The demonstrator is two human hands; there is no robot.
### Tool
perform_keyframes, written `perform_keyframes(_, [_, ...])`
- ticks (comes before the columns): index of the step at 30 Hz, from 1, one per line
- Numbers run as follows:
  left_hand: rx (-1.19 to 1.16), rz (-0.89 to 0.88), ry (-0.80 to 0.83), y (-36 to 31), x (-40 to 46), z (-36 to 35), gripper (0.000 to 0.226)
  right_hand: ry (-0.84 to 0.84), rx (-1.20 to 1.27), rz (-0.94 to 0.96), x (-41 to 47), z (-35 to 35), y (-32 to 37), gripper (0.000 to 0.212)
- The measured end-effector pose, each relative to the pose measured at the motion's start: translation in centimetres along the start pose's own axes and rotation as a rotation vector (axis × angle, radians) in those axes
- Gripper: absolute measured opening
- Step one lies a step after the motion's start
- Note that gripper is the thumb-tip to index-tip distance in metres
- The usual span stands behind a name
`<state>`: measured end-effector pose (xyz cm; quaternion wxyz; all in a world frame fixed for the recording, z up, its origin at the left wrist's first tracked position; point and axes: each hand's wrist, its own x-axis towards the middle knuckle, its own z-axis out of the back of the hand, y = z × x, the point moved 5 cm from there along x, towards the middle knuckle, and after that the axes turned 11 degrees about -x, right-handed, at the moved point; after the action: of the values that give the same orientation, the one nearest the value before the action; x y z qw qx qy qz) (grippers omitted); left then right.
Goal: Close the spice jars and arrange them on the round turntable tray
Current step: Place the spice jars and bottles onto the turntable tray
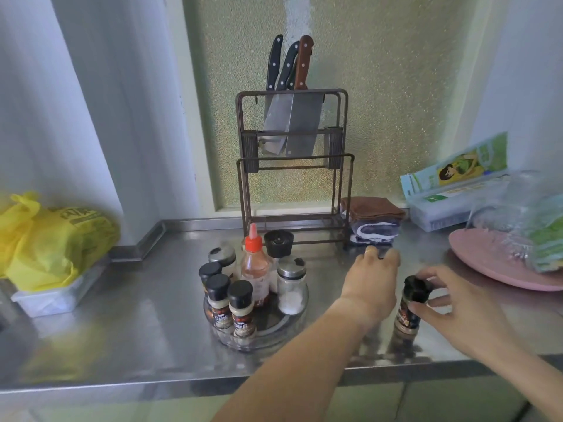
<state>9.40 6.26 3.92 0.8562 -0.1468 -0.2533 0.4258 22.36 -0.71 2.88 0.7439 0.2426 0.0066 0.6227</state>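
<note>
1. Head view: right hand [463,309] pinches the black cap of a jar [411,309] standing on the counter [152,339]; whether the cap is fully shut cannot be told.
2. Left hand [373,280] reaches beyond the jar, fingers curled down over something small and dark; grip cannot be told.
3. Tray [292,327], left of both hands, holds capped jars; its rear bottles partly hide each other.

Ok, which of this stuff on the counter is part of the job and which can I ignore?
Job: round tray; spice jars on it; spice jar off the tray touched by the right hand; left hand.

Ignore: knife rack, folded cloths, yellow bag, pink plate.
</note>
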Motion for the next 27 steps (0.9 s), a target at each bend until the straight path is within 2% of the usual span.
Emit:
perform_keyframes(6, [-0.011, -0.047, -0.023, -0.6, -0.6, 1.8, 0.042, -0.024, 0.054, -0.027, -0.1, -0.9, 0.1, 0.047])
perform_keyframes(11, [0.052, -0.126, -0.077, -0.5, -2.6, 10.0, 0.038, -0.051, 0.104, -0.056, -0.6, -0.7, 1.1, 0.042])
perform_keyframes(17, [0.063, 0.041, -0.01, 3.4, -6.0, 18.6, 0.034, -0.034, 0.243, 0.074, -1.3, 0.0, 6.7, 0.043])
perform_keyframes(22, [0.019, 0.103, 0.023, 4.9, -8.2, 20.1, 0.036, 0.038, 0.324, 0.236, -2.5, -0.3, 13.0, 0.041])
perform_keyframes(27, [0.154, 0.128, 0.0, 7.1, -9.0, 19.9, 0.036, 0.065, 0.345, 0.285, -2.9, -2.0, 15.9, 0.04])
